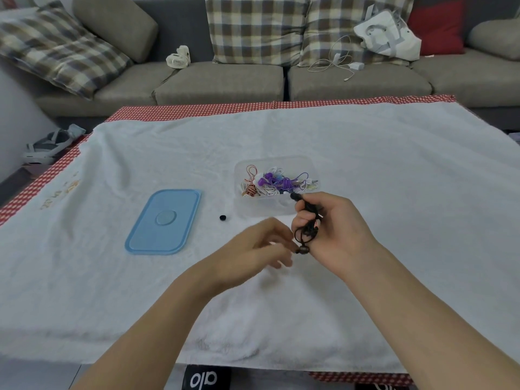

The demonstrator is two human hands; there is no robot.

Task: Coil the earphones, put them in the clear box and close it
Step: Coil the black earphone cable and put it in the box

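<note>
At the left of the table (112, 305), which is covered by a white towel (365, 164) over a red checked cloth (197, 111), the blue lid (164, 220) lies flat, off its container. Just right of it a small black earbud tip (223, 217) sits alone on the towel. Nearer the front, the left hand (259, 246) hovers above the towel; it is blurred, its fingers (282, 261) loosely curled toward the cord's lower end, and I cannot tell whether they actually pinch it. Behind the hands stands the clear box (244, 167), open, holding a tangle of purple, white and red-striped earphones. Right beside the left hand, the right hand (334, 229) is raised just in front of the box, its fingers curled around a bundle of black earphones (308, 230) looped over them; one end sticks up toward the box, and an earbud hangs at the bottom between the two hands.
</note>
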